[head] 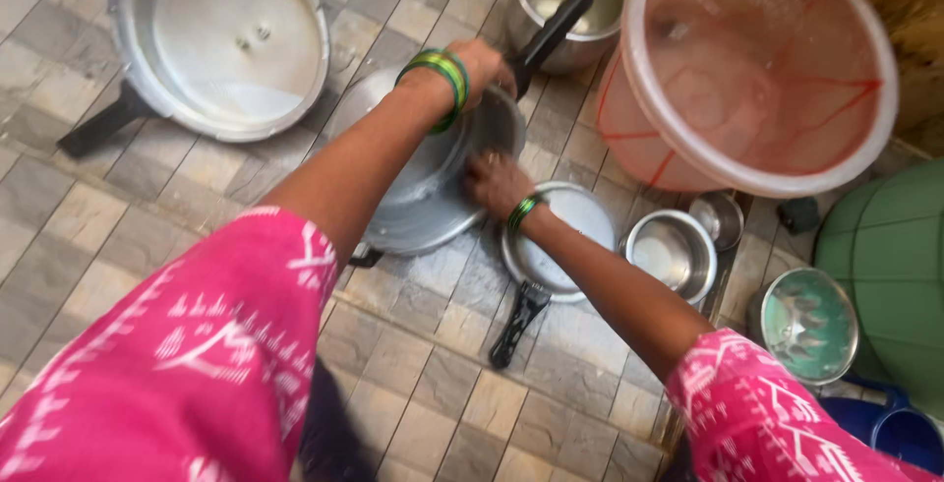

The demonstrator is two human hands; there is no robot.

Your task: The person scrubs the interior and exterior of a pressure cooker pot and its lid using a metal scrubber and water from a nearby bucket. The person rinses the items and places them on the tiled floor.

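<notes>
Looking down past the pink white-patterned sleeves, both arms reach fwd over a grey-brown tiled floor. Right hand, green bangles at the wrist, is pressed w/ curled fingers inside the tilted round grey metal cooker pot; whether it holds a scrub pad I can't tell, fingers too blurred. Left hand, stacked green bangles on wrist, is closed round the pot's rim where its long black handle sticks up and away. Pot sits mid-floor, tipped toward the person, resting on the tiles. Just right of it lies a flat metal lid w/ short black handle, then a small steel bowl. Farther out: big metal lid w/ black handle top left, steel pot behind, translucent pink plastic tub top right, green plastic tub at right edge. Risk, as I judge it: pot is propped on its edge and looks wet, so hard scrubbing could make it slip from the left hand's grip and bang onto the lid beside it.
</notes>
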